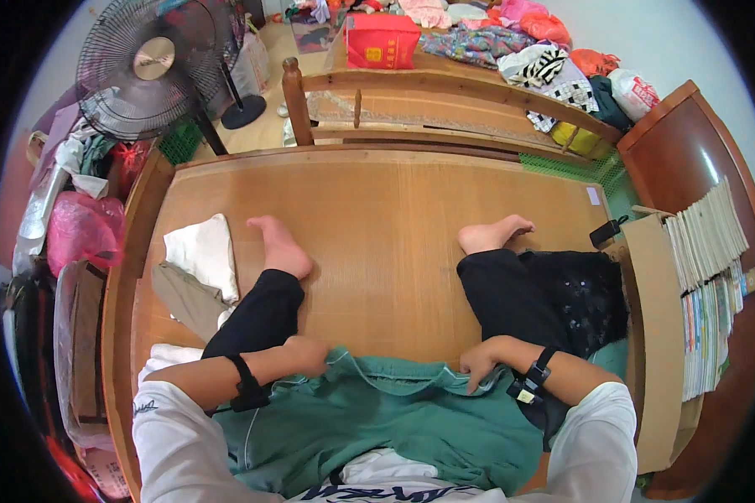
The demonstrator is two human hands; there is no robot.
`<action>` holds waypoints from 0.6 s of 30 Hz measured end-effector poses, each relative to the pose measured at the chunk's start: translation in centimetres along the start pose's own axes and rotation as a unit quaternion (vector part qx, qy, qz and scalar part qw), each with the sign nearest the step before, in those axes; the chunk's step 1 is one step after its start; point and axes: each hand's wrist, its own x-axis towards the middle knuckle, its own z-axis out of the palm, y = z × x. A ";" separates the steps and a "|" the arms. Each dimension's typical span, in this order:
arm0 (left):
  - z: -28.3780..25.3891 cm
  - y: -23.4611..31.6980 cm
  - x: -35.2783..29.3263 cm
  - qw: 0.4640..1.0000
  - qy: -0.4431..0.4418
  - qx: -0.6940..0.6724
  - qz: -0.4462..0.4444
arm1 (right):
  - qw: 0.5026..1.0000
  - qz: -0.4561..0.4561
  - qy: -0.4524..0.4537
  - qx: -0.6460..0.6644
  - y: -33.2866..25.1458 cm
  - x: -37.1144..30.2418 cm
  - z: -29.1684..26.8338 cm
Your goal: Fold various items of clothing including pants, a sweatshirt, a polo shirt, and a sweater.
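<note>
A green garment with thin white piping lies spread over my lap. Its upper edge sags in a curve between my two hands. At the left end of that edge, my left hand is closed on the fabric, its fingertips mostly hidden. My right hand pinches the right end of the same edge, thumb toward me. Both forearms wear black straps with small devices. Whether the garment is a top or trousers cannot be made out from this angle.
My legs stretch out on a wooden bed with a mat. Folded white and khaki clothes lie left; dark folded clothing lies right. A cardboard box with books borders the right side. A fan stands beyond the wooden rail.
</note>
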 end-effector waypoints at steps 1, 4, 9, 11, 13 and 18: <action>0.4 -0.1 0.6 0.998 -0.034 -0.046 0.004 | 0.999 0.013 -0.032 0.000 1.9 1.1 0.2; 1.0 -2.0 1.8 0.986 -0.041 -0.156 -0.035 | 0.993 0.113 0.010 -0.035 1.3 0.1 -1.7; -2.8 -6.6 7.1 0.945 0.258 -0.184 -0.084 | 0.960 0.208 0.174 -0.070 2.8 -2.2 -11.7; -11.5 -6.0 12.2 0.918 0.358 -0.150 -0.080 | 0.829 0.253 0.496 -0.054 14.4 1.0 -15.3; -13.4 -11.7 13.4 0.831 0.464 -0.288 -0.107 | 0.707 0.141 0.685 0.104 4.5 -4.6 -20.3; -16.7 -9.9 12.0 0.864 0.354 -0.353 -0.062 | 0.475 0.038 0.878 0.047 8.4 -3.4 -21.4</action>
